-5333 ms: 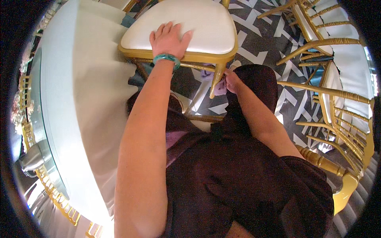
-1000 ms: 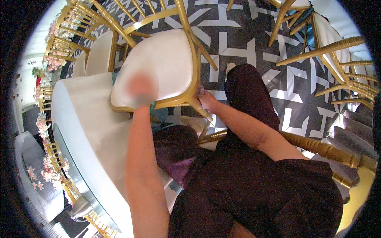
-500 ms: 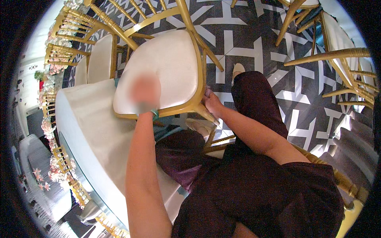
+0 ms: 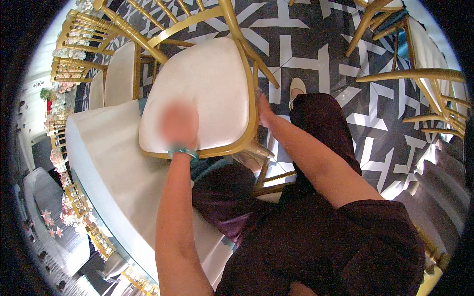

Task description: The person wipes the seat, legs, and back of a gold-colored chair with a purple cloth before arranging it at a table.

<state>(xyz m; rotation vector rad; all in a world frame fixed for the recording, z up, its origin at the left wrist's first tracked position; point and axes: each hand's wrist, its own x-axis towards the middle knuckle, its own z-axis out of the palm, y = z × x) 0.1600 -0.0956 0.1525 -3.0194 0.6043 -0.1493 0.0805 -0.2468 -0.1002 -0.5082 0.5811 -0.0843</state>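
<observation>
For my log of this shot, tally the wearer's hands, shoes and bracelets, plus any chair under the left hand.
Hands: 2 (left hand, right hand)
Beige shoes: 2
Turquoise bracelet: 1
Gold chair: 1
Total: 6

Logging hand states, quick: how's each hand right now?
Left hand: on the gold-framed, white padded chair seat; blurred, grip unclear.
Right hand: at the seat's right side; partly hidden, grip unclear.

Left hand [image 4: 178, 123] (blurred) and right hand [image 4: 265, 111], both extended forward.
</observation>
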